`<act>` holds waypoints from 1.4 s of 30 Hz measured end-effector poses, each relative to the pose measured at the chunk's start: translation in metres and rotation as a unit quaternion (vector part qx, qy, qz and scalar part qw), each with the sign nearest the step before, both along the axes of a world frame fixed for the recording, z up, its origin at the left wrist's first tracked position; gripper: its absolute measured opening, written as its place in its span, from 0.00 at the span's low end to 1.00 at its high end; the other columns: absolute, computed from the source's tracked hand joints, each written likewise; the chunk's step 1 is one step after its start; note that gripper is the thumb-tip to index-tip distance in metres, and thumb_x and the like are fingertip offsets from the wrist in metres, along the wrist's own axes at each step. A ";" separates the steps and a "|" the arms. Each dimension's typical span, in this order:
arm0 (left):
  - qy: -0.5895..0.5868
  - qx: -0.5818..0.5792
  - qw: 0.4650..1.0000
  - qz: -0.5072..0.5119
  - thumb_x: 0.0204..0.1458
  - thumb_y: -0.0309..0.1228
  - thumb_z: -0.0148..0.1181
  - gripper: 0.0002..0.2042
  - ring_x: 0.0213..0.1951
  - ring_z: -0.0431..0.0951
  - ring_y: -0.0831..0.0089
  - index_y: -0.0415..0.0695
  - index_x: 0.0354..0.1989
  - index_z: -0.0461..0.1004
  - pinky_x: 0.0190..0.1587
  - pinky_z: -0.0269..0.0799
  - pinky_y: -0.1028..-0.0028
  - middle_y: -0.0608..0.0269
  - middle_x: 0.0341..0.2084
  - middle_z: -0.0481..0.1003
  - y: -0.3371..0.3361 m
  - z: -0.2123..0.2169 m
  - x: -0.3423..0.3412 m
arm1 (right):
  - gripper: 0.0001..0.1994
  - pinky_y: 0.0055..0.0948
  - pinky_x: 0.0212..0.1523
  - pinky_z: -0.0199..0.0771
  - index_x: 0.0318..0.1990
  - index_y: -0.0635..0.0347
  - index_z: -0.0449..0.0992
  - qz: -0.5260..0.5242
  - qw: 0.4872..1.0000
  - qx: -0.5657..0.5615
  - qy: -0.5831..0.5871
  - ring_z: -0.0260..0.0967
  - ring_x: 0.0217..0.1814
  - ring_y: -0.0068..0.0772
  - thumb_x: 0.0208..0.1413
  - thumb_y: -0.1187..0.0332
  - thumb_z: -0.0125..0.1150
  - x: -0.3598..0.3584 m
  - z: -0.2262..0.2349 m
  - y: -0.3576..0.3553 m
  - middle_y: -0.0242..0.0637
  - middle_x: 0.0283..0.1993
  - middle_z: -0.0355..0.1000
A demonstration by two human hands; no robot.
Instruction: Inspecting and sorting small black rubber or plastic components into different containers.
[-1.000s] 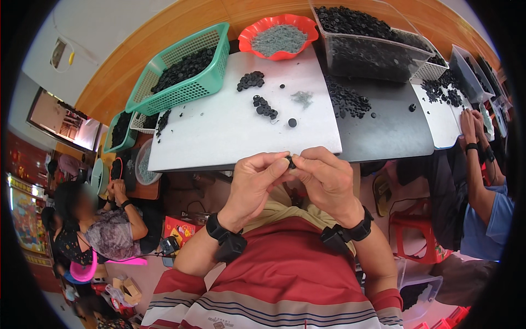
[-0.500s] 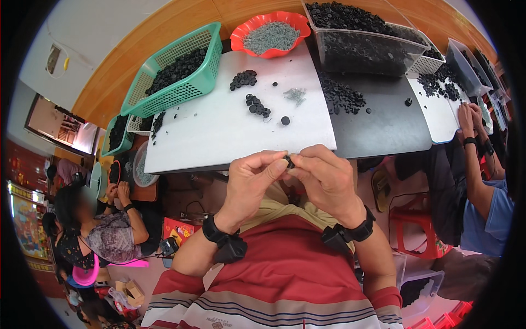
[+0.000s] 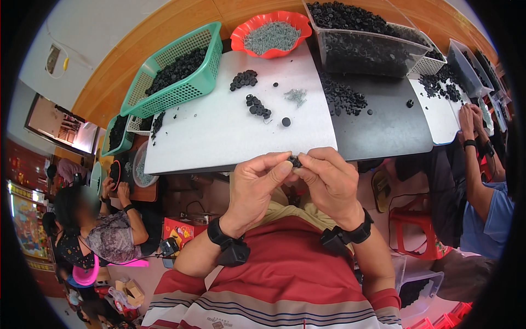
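Between the fingertips of both hands is a small black round part (image 3: 295, 161), partly covered by the thumbs. My left hand (image 3: 257, 183) pinches it from the left, and my right hand (image 3: 330, 183) grips its right side. Both are just in front of the near edge of a white board (image 3: 219, 137). On the board lie a pile of black round parts (image 3: 243, 80), a cluster of black caps (image 3: 257, 107), a single black disc (image 3: 286, 122) and a small heap of thin grey pins (image 3: 296, 97).
Along the back stand a green basket (image 3: 164, 90) of black parts, a red scalloped bowl (image 3: 236, 41) of grey pins and a clear bin (image 3: 372, 55). Loose black parts (image 3: 342, 96) cover some of the dark tabletop (image 3: 383, 129). People work at left and right; a red stool (image 3: 413, 225) stands right.
My hands have shifted slightly to the right and turned a little, with the black part still between the fingertips. At left, a co-worker's hands have moved apart.
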State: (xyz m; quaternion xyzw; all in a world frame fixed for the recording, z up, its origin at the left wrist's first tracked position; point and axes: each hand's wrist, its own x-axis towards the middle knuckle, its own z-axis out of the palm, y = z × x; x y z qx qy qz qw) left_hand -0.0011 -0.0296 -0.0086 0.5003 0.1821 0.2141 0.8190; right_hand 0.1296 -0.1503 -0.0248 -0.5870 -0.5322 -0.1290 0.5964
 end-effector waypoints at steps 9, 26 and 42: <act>0.007 -0.019 1.000 0.003 0.61 0.25 0.64 0.13 0.40 0.82 0.74 0.34 0.53 0.78 0.47 0.81 0.76 0.57 0.43 0.81 0.001 -0.001 0.003 | 0.17 0.32 0.29 0.78 0.45 0.66 0.78 0.013 1.000 -0.011 -0.023 0.76 0.30 0.39 0.45 0.85 0.69 0.002 -0.001 0.000 0.42 0.38 0.75; 0.042 0.085 0.995 -0.019 0.62 0.25 0.63 0.11 0.38 0.82 0.76 0.34 0.51 0.80 0.45 0.79 0.77 0.59 0.40 0.82 0.007 0.004 0.002 | 0.14 0.33 0.28 0.79 0.43 0.64 0.79 0.042 0.996 -0.062 -0.046 0.77 0.30 0.40 0.47 0.83 0.66 0.013 0.004 0.000 0.39 0.39 0.75; 0.008 0.085 0.996 0.011 0.62 0.25 0.63 0.11 0.38 0.79 0.79 0.35 0.50 0.80 0.44 0.77 0.78 0.62 0.39 0.82 -0.007 -0.015 0.002 | 0.11 0.32 0.26 0.75 0.36 0.63 0.77 0.086 0.993 -0.069 0.031 0.75 0.27 0.39 0.47 0.80 0.72 0.016 0.000 0.000 0.38 0.33 0.74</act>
